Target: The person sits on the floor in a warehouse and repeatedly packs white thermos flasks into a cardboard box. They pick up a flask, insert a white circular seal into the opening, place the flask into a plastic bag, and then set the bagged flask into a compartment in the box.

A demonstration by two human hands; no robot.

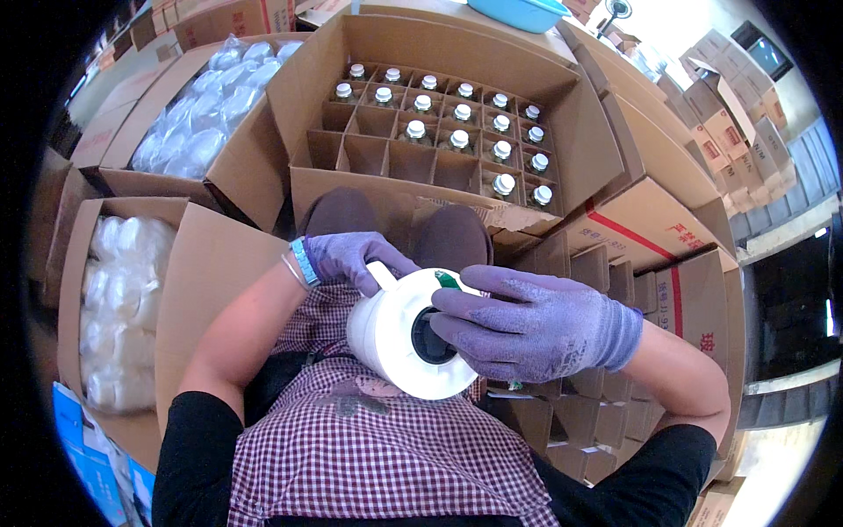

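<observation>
A white, round, jug-like piece with a side handle is held in front of my apron, its wide flat rim turned up toward me. In the middle of the rim sits a black round part. My left hand, in a purple glove, is closed around the handle at the upper left. My right hand, gloved alike, lies across the rim's right side, fingers bent over the black part. Those fingertips are partly hidden, so I cannot tell whether they pinch anything. A small green piece shows beside the right fingers.
Ahead stands a divided carton holding several white-capped bottles. Cartons of plastic-wrapped items are on the left. On the right are cardboard dividers and a large carton. A blue basin rests at the back.
</observation>
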